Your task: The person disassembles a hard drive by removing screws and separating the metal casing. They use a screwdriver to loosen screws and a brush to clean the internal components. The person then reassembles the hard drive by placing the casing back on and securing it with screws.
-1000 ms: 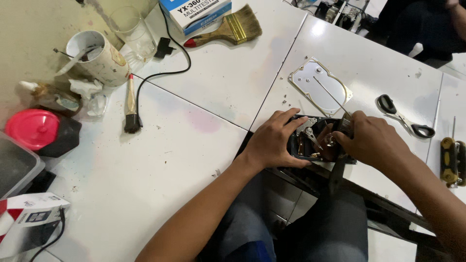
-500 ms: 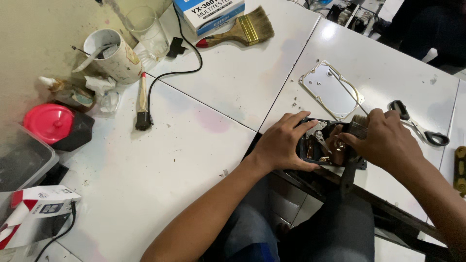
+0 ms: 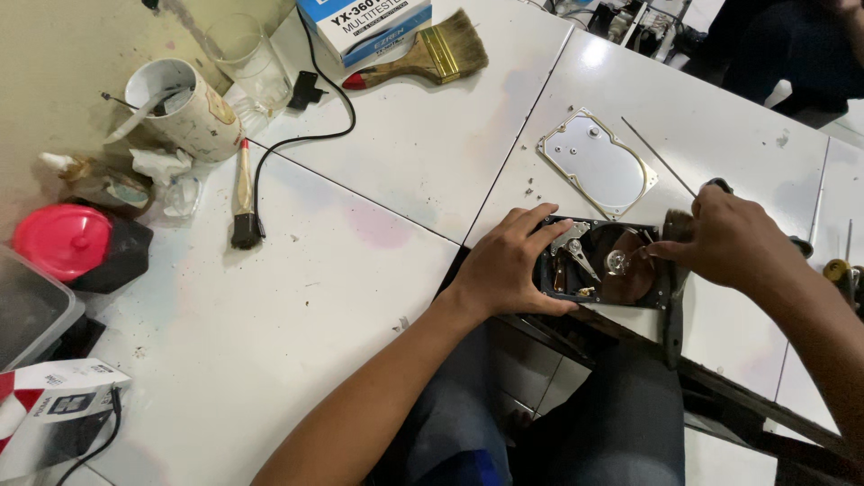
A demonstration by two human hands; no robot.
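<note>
An opened hard disk drive (image 3: 605, 263) with a shiny platter and actuator arm lies at the white table's (image 3: 270, 324) near edge. My left hand (image 3: 508, 263) grips the drive's left side and holds it steady. My right hand (image 3: 731, 238) is closed at the drive's right edge, fingertips pinched above the platter; what they pinch is too small to tell. The drive's silver cover plate (image 3: 596, 163) rests flat on the table just behind the drive.
A wide paintbrush (image 3: 423, 56) and a blue-white box (image 3: 364, 22) lie at the back. A small brush (image 3: 244, 194), black cable (image 3: 306, 135), mug (image 3: 177, 109), glass (image 3: 246, 54) and red lid (image 3: 61, 239) crowd the left. Scissors handle (image 3: 796, 243) peeks behind my right hand. A screwdriver (image 3: 841, 270) lies at far right.
My right hand has pulled back to the drive's right edge, uncovering the platter and actuator. My left hand stays on the drive's left side. The camera has shifted closer and left.
</note>
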